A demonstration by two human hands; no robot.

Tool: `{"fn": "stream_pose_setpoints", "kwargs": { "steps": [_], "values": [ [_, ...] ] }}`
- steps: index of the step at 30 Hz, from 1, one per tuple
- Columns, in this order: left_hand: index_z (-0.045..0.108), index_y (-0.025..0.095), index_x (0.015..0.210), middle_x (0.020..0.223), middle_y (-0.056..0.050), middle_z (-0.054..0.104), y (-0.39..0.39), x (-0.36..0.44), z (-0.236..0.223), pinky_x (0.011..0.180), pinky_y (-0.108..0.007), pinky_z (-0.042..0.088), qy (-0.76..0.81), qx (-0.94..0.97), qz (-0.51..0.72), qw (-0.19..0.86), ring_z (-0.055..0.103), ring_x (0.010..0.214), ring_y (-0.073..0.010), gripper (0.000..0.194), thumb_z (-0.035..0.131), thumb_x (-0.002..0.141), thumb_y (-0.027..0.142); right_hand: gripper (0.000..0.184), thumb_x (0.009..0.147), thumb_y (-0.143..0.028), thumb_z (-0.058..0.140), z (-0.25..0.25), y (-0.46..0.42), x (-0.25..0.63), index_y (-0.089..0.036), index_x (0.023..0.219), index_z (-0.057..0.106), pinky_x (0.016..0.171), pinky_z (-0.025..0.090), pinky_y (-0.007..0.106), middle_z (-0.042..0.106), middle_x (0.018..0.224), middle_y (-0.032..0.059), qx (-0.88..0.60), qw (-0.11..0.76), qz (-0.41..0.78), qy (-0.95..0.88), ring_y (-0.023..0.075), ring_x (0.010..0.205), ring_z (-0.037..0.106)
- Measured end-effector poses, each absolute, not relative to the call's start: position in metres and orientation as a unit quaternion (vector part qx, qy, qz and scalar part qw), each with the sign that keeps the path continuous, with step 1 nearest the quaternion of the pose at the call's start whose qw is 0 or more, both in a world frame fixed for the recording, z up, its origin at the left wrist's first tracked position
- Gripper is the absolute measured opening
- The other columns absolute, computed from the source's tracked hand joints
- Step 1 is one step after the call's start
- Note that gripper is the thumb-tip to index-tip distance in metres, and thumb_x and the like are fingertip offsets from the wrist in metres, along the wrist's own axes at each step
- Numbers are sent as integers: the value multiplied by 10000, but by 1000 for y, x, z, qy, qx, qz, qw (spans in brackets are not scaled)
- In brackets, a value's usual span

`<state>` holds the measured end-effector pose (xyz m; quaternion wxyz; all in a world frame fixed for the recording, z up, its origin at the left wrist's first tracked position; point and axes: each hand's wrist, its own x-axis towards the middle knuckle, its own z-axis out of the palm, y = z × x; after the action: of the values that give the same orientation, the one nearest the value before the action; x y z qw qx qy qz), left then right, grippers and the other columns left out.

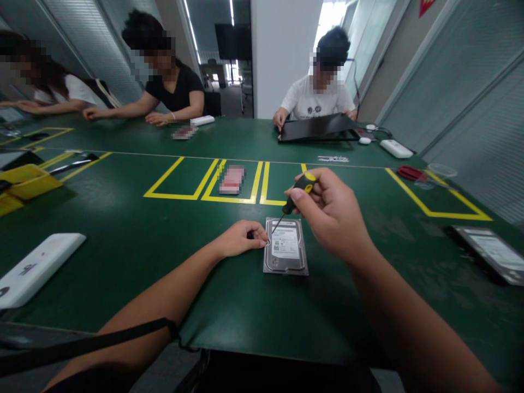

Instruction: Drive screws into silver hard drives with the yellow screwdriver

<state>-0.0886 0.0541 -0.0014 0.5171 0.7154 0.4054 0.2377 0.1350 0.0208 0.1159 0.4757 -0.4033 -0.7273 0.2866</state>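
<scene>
A silver hard drive [284, 245] with a white label lies flat on the green table in front of me. My left hand [244, 238] is closed at the drive's left edge, thumb and fingertips pinched there; whether something small is also between them is too fine to tell. In my right hand [331, 210] is a screwdriver [290, 204] with a dark green and yellow handle, gripped by the fingers and thumb. Its thin shaft slants down to the left, and the tip is over the upper left part of the drive; contact cannot be made out.
Yellow tape outlines [231, 200] mark the table [229, 295]. A second hard drive [493, 251] lies at right, a white power bank [41, 267] and yellow bins [30, 185] at left. Across the table sit several people, one holding a black panel [317, 128].
</scene>
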Motion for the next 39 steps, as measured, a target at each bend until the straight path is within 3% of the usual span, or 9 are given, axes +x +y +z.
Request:
{"fn": "stream_pose_setpoints", "kwargs": {
  "steps": [10,25,34,39],
  "values": [
    [674,141,864,774,-4,675,53,-89,1,716,-266,471,406,716,237,516,602,721,-127,157,723,769,256,280,938,-382,527,90,27,128,-161,1109,552,580,346,238,531,735,-18,-433,402,226,-774,95,628,489],
    [664,140,847,771,0,662,54,-89,0,710,-265,461,398,725,237,510,589,709,-124,124,708,780,234,302,931,-386,506,80,32,122,-148,1112,546,600,330,258,554,719,-10,-437,378,224,-785,111,620,502],
    [651,142,847,765,8,638,55,-91,-2,718,-262,450,387,734,236,506,577,720,-129,152,702,799,277,272,899,-293,577,79,34,123,-122,1102,632,713,420,280,590,925,67,-385,411,117,-818,145,787,542],
    [628,144,841,722,25,594,53,-89,1,647,-242,412,392,742,225,495,536,670,-117,202,711,807,325,369,875,-192,601,80,29,122,-113,1231,549,686,431,266,608,981,59,-357,431,109,-822,113,731,539]
  ]
}}
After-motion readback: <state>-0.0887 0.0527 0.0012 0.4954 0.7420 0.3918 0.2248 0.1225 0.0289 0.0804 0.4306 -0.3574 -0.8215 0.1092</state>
